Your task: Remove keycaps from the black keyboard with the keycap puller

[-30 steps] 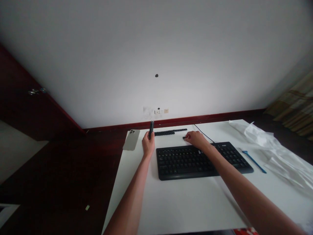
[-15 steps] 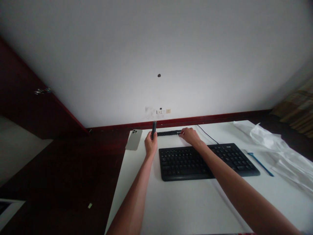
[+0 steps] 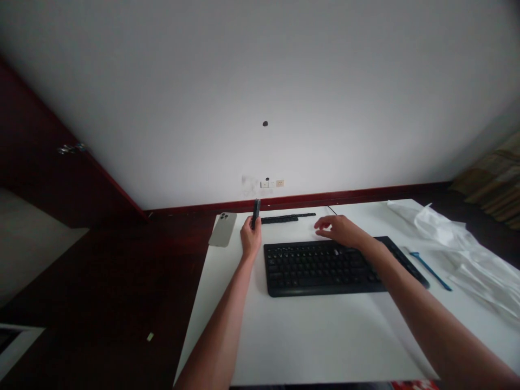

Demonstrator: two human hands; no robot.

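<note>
Keyboard (image 3: 312, 268), black, lying flat on a white table (image 3: 304, 336), its long axis running left to right across the person's front. At far left lies a phone (image 3: 222, 232), camera side up. Just beside it the left hand (image 3: 251, 235) is closed round a slender dark object (image 3: 256, 212), held upright near the keyboard's far left corner. Next come two rows of small black pieces (image 3: 280, 220), parallel to the keyboard and beyond its far edge. The right hand (image 3: 343, 230) is open, thumb and fingers parted and apparently holding nothing; its fingers point left toward the rows. It is the nearer hand to the keyboard, which extends toward the person from beneath it; whether they touch cannot be told. The right forearm crosses above the keyboard's right part. Farther right lie a blue tool (image 3: 430, 271) and crumpled white sheeting (image 3: 433, 227).
</note>
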